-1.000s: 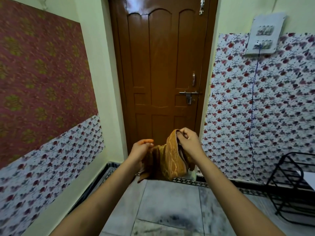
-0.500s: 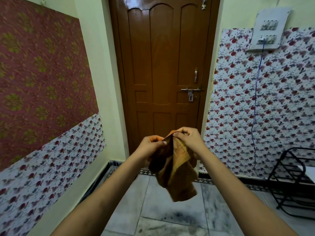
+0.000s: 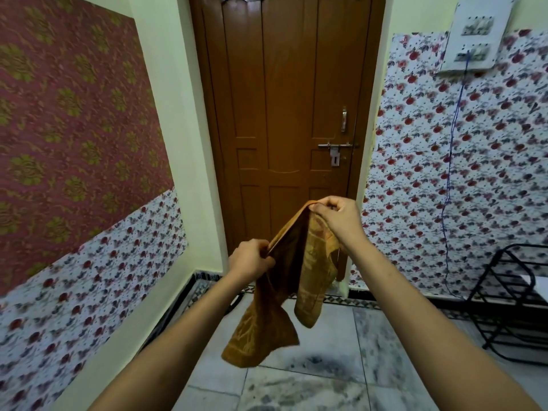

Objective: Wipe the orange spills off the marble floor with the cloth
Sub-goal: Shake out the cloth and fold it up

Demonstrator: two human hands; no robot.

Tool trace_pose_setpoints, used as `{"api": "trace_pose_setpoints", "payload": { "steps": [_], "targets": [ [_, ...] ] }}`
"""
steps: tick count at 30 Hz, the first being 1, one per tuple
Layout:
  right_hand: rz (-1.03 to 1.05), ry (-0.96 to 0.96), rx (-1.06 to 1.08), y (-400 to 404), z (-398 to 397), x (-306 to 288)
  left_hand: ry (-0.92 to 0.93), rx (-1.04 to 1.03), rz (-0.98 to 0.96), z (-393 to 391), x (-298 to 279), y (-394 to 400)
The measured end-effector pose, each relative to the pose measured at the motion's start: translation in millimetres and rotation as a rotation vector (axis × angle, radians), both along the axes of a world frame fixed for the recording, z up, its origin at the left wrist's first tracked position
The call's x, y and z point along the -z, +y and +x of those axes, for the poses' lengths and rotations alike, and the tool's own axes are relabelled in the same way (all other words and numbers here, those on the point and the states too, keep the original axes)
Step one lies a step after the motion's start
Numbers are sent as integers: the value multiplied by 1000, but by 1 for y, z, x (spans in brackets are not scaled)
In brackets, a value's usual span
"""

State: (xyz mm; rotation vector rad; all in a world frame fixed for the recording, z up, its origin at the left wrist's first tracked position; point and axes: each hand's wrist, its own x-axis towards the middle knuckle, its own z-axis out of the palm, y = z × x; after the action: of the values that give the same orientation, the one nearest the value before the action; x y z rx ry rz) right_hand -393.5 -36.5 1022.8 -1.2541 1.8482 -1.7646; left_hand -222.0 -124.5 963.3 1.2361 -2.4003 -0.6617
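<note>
An orange-brown patterned cloth (image 3: 275, 315) hangs in the air in front of me, above the grey marble floor (image 3: 326, 378). My left hand (image 3: 250, 259) pinches its lower left edge. My right hand (image 3: 338, 216), higher up, pinches the top corner, so the top edge runs taut between both hands. Two loose flaps dangle down. No orange spill shows on the visible part of the floor.
A shut brown wooden door (image 3: 284, 120) with a metal latch stands straight ahead. Papered walls close in on the left and right. A black metal rack (image 3: 510, 301) stands on the floor at the right. A switchboard (image 3: 474, 34) with a blue cable hangs above it.
My hands have drawn apart: the left one dropped lower, the right stayed high, and the bunched cloth has opened out and hangs longer. The view tilted slightly downward.
</note>
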Motion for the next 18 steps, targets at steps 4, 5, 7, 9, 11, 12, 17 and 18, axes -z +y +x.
{"api": "trace_pose_setpoints", "payload": {
  "steps": [4,5,7,9,11,12,17,18],
  "targets": [
    [-26,37,34,-3,3,2,-1,-100,-31,6,13,-4],
    [-39,34,43,-4,5,3,-11,-131,-42,6,16,-5],
    [-73,0,71,-6,8,4,-48,-186,-67,7,22,-6],
    [-114,-66,100,-8,9,1,-75,-233,-60,9,31,-9],
    [-149,-104,129,-8,6,-4,-76,-281,-17,13,45,-10],
    [-163,-100,144,-7,3,-7,-76,-304,4,15,53,-11],
    [-204,-99,246,0,-16,-11,-246,-365,79,38,93,-14],
    [-200,-101,270,1,-20,-9,-266,-393,95,44,99,-17]
  ]
}}
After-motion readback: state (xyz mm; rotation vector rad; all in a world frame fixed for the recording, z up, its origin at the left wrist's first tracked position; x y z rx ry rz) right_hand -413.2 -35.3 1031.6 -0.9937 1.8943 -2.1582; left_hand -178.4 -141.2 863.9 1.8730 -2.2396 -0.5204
